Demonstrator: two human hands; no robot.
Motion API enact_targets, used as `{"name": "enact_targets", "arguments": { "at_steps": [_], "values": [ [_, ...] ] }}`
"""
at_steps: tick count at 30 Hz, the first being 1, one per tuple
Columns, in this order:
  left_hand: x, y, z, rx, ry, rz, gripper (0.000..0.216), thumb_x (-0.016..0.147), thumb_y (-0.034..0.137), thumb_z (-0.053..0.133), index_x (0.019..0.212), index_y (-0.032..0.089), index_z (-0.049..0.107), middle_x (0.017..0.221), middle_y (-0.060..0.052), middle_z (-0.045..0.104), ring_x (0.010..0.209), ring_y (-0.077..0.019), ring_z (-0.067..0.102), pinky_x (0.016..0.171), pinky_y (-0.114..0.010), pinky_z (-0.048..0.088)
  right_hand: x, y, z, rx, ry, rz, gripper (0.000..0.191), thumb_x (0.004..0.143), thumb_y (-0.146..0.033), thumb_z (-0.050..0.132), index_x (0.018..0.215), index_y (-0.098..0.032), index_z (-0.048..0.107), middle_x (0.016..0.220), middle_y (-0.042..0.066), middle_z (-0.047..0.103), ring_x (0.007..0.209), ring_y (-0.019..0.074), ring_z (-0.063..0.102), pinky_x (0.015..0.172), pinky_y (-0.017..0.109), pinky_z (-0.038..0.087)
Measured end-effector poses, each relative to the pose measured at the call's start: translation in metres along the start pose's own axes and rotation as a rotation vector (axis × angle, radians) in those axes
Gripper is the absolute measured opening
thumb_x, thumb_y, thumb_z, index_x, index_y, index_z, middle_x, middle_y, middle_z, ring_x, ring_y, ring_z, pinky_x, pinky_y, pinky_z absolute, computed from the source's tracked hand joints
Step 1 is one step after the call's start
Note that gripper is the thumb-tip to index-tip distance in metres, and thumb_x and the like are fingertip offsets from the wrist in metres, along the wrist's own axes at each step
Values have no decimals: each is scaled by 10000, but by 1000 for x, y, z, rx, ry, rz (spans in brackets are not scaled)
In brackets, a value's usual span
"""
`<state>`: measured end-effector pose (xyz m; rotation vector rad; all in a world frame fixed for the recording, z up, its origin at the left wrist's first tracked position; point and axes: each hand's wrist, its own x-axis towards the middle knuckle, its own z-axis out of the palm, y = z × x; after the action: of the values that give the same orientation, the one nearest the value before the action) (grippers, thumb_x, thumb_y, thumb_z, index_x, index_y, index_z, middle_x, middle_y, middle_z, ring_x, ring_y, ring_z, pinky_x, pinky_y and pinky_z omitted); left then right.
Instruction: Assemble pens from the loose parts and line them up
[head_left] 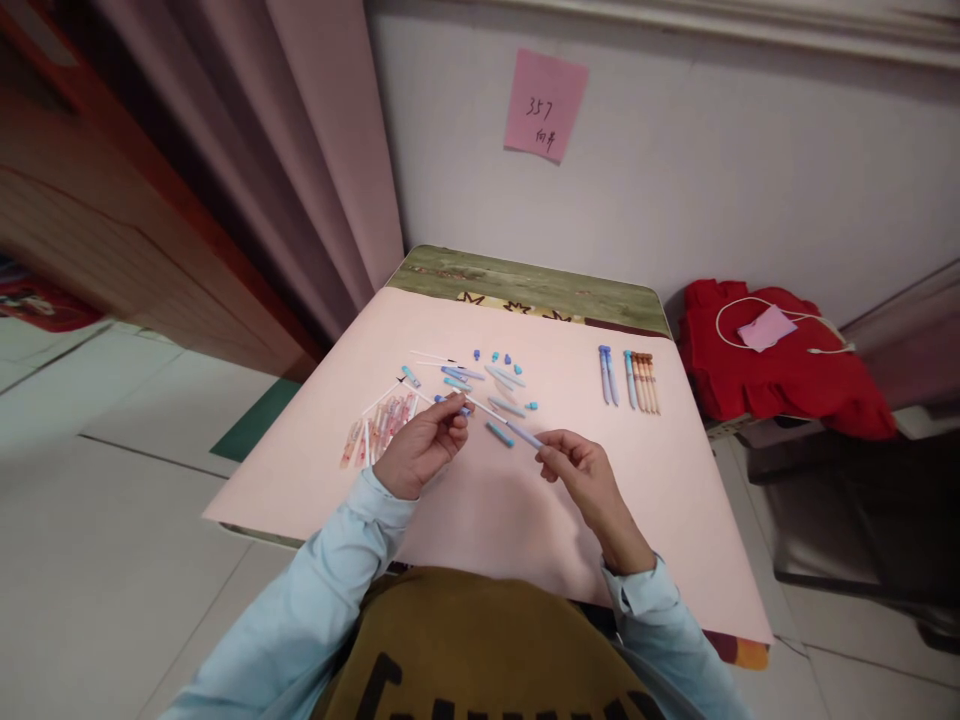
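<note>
My left hand point(426, 446) pinches the end of a thin white pen refill point(487, 410) above the table. The refill's other end meets a pale lilac pen barrel point(524, 436), gripped by the fingertips of my right hand point(583, 482). How deep the refill sits in the barrel cannot be made out. Just below lies a short teal pen part point(499, 434). Beyond my hands are scattered pale blue barrels point(507, 407), small blue caps point(477, 355) and loose white refills point(382, 398). Beside my left hand lies a pile of pink patterned barrels point(386, 420).
Pens with blue tops point(608, 376) and pens with brown tops point(645, 384) lie in a row at the right on the pink-covered table point(675, 500). A red cloth point(780, 370) with a white cable is beyond the right edge. A wall stands behind.
</note>
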<state>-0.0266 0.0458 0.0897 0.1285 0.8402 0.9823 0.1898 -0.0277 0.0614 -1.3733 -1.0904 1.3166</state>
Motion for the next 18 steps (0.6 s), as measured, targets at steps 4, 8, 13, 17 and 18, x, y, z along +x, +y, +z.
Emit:
{"name": "enact_targets", "arguments": {
  "at_steps": [4,8,13,17,18],
  "values": [
    [-2,0,3,5,-3,6,101,885,45,570,805,98,600,686,-23,599,481,-36,500,390,-108,393,0,2,-1,4,-7,15,242,755,-349,667,920,-178,711,723,9,652,578,118,574,583,261,484],
    [-1,0,2,24,7,9,92,882,48,576,808,98,600,696,-26,605,485,-38,504,394,-112,402,0,3,0,33,-7,20,242,745,-345,687,912,-172,712,722,10,648,574,116,567,565,255,470],
    [1,1,-2,38,-1,12,96,890,54,569,809,98,597,690,-19,603,495,-38,511,406,-111,411,1,5,1,68,-7,5,241,752,-349,703,918,-175,714,727,6,645,585,113,566,573,251,468],
    [1,1,-4,30,-6,23,98,892,55,567,807,93,595,692,-23,603,497,-39,515,406,-110,411,2,8,1,64,23,-19,247,733,-337,739,927,-184,719,723,1,648,602,110,555,590,247,462],
    [1,1,-4,27,-5,25,96,892,55,566,809,92,596,695,-25,605,497,-39,517,405,-110,410,2,9,2,64,30,-22,246,726,-331,747,923,-186,720,723,0,648,603,109,549,588,245,457]
  ]
}}
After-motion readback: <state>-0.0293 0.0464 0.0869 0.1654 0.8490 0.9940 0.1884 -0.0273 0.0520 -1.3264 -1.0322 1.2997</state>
